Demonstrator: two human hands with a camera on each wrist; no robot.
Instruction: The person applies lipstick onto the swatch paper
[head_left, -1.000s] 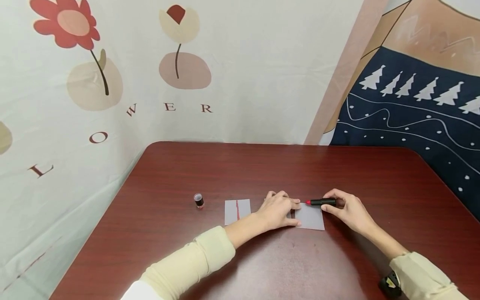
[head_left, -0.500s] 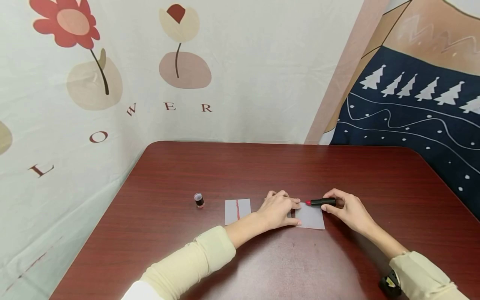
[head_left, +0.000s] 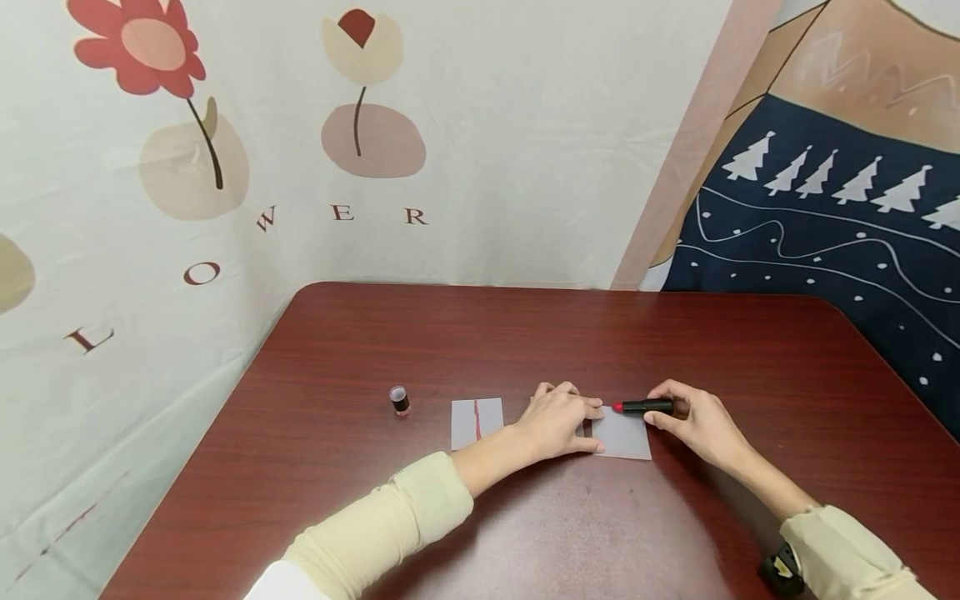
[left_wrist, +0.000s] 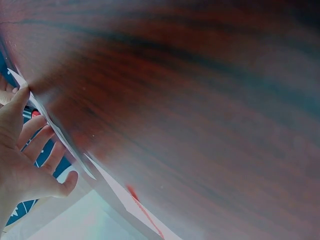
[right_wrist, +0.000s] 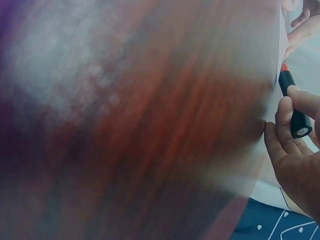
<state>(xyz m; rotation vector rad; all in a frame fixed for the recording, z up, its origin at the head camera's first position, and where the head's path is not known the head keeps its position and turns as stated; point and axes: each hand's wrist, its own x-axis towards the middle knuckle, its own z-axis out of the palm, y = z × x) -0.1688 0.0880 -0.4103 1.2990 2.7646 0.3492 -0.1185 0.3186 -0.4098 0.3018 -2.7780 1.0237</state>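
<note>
My right hand [head_left: 701, 421] pinches a lipstick [head_left: 647, 406] between thumb and fingers. Its black tube lies nearly level, with the red tip pointing left over the far edge of a plain pale paper square [head_left: 622, 435]. In the right wrist view, the round base of the lipstick [right_wrist: 301, 131] faces the camera. Fingers spread, my left hand [head_left: 555, 421] rests with its thumb and fingertips at that square's left side. A strip of another pale sheet [head_left: 578, 430] shows beneath the left hand, mostly hidden. Further left lies a paper square with a red streak [head_left: 489, 417] running down it.
A small black cylinder with a clear end [head_left: 400, 402] stands left of the papers. All of it is on a dark red-brown wooden table [head_left: 480, 342]. Behind the table hangs a pale printed cloth [head_left: 510, 150], with a navy tree-patterned cloth [head_left: 810, 217] at the right.
</note>
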